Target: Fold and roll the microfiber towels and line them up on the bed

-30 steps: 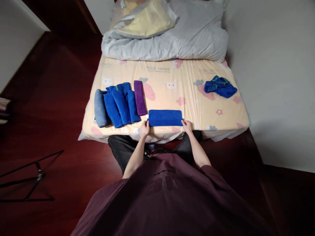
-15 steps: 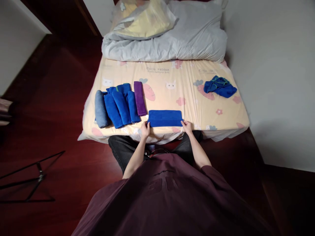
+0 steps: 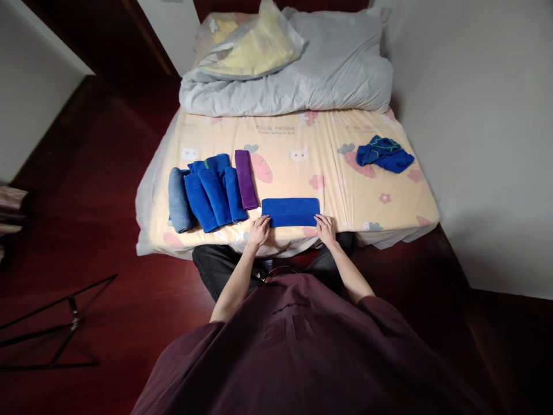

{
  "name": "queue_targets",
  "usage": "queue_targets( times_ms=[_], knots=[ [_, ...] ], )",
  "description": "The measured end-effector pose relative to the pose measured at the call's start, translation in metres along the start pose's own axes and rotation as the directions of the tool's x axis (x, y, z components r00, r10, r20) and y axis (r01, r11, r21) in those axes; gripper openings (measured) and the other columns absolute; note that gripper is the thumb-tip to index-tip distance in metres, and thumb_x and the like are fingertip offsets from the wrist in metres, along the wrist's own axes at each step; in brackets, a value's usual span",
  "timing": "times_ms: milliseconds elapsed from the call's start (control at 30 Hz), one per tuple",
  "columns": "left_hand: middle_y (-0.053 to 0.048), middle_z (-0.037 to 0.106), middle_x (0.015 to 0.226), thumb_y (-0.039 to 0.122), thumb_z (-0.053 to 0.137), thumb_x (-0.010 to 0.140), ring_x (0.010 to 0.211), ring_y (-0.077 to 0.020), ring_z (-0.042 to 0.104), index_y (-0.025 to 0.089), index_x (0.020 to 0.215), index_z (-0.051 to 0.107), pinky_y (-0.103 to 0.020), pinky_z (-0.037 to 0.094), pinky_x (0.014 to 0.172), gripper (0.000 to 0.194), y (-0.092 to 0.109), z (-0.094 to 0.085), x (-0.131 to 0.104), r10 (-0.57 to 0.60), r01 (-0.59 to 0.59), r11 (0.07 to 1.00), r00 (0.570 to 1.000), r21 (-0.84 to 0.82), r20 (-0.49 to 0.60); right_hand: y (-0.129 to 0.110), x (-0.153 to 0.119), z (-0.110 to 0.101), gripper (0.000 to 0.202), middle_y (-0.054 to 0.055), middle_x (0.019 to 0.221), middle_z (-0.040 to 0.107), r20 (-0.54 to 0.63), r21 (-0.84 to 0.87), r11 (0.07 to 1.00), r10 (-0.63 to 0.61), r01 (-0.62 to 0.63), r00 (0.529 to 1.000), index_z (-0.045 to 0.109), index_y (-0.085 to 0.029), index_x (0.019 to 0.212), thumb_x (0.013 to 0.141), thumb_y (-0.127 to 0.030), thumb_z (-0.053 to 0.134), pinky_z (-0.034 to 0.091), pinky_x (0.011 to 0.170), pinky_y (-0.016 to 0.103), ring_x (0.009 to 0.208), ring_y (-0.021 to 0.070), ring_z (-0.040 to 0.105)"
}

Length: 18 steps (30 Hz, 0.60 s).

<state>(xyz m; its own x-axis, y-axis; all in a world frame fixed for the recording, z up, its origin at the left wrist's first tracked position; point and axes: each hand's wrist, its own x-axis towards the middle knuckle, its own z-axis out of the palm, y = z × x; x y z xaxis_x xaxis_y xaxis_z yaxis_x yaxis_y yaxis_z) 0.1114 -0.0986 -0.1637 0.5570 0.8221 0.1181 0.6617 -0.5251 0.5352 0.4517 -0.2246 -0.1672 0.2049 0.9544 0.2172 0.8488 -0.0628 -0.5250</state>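
Blue towel (image 3: 290, 212): folded flat, lying near the front edge of the bed (image 3: 298, 183), between both hands.
Left hand (image 3: 259, 230): fingers bent, touching the towel's left end; whether it pinches, cannot tell.
Right hand (image 3: 325, 229): fingers bent on the right end; grip likewise unclear.
Purple towel (image 3: 246, 180): narrow, just beyond the left hand.
Blue bundles (image 3: 212, 197): side by side, left of the purple towel.
Grey-blue roll (image 3: 178, 199): outermost left.
Crumpled blue cloth (image 3: 384, 154): green-edged, well apart, right.
Quilt (image 3: 276, 97): pale grey, across the bed's far end.

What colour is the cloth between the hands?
The cloth is blue, clearest in the head view.
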Motion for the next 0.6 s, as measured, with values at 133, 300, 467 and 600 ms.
queue_targets(
  times_ms=[133,300,467,600],
  knots=[
    [-0.013,0.055,0.16,0.029,0.06,0.094,0.149,-0.0331,0.048,0.018,0.15,0.059,-0.052,0.04,0.123,0.057,-0.004,0.001,0.002,0.001,-0.001,0.999,1.0,-0.037,0.02,0.005,0.001,-0.004,0.05,0.009,0.154,0.062,0.067,0.004,0.999,-0.033,0.033,0.997,0.066,-0.022,0.149,0.1,-0.028,0.06,0.042,0.124,0.05,0.141,0.0308,0.054],
    [-0.015,0.065,0.147,0.008,0.055,0.076,0.14,-0.0318,0.055,0.015,0.141,0.066,-0.049,0.044,0.122,0.066,-0.012,0.007,0.019,-0.091,0.087,0.985,0.996,-0.147,-0.017,0.018,0.02,0.001,0.054,0.008,0.141,0.071,0.048,0.141,0.988,0.057,-0.064,0.997,0.075,-0.021,0.135,0.085,-0.01,0.058,0.047,0.12,0.043,0.133,0.0257,0.062],
    [-0.014,0.074,0.131,0.006,0.053,0.069,0.131,-0.0318,0.061,0.015,0.125,0.074,-0.05,0.046,0.12,0.06,-0.014,0.003,0.04,-0.196,0.177,0.948,0.98,-0.263,-0.047,0.025,0.04,0.008,0.049,0.011,0.124,0.077,0.061,0.373,0.888,0.265,-0.268,0.962,0.081,-0.019,0.118,0.076,-0.01,0.057,0.059,0.104,0.04,0.115,0.0252,0.072],
    [-0.013,0.076,0.127,0.013,0.057,0.073,0.126,-0.0322,0.066,0.016,0.117,0.076,-0.049,0.05,0.116,0.049,-0.02,-0.008,0.048,-0.181,0.175,0.92,0.983,-0.351,0.015,0.029,0.039,0.006,0.047,0.012,0.128,0.077,0.103,0.509,0.797,0.318,-0.325,0.942,0.081,-0.018,0.116,0.074,-0.014,0.061,0.059,0.104,0.04,0.114,0.0258,0.073]
  ],
)
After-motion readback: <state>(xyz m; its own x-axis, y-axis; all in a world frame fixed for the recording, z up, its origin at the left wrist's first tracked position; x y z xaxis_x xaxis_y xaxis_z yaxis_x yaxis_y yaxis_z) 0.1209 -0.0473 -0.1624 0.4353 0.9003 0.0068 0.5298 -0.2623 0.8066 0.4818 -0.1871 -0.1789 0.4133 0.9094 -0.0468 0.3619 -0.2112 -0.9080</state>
